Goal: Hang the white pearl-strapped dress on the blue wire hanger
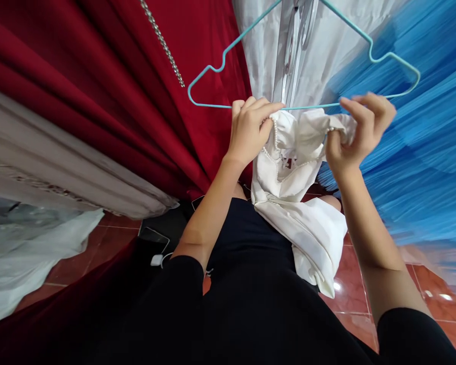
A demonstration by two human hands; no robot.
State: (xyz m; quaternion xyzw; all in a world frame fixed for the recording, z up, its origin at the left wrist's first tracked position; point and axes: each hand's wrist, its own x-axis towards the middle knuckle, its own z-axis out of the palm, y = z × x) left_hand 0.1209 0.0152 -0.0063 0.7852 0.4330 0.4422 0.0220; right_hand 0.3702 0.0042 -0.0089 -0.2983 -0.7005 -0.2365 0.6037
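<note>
A white dress (281, 177) with pearl trim along its neckline hangs from my two hands, its skirt spread over my lap. Just above it is a light-blue hanger (311, 107), its lower bar running behind or under my fingers. My left hand (251, 126) is closed at the dress's left shoulder, fingers lying over the hanger bar. On the other side my right hand (359, 132) pinches the gathered right shoulder between thumb and fingers, close below the bar; its fingertips are slightly blurred. Whether either shoulder is looped on the hanger, I cannot tell.
Red fabric (197, 111) hangs at the left, with a beaded strip (163, 45). Blue tulle (414, 152) fills the right side, and white garments (258, 45) hang ahead. A white charger (156, 260) with its cable lies by my left arm. Red tiles (357, 289) cover the floor.
</note>
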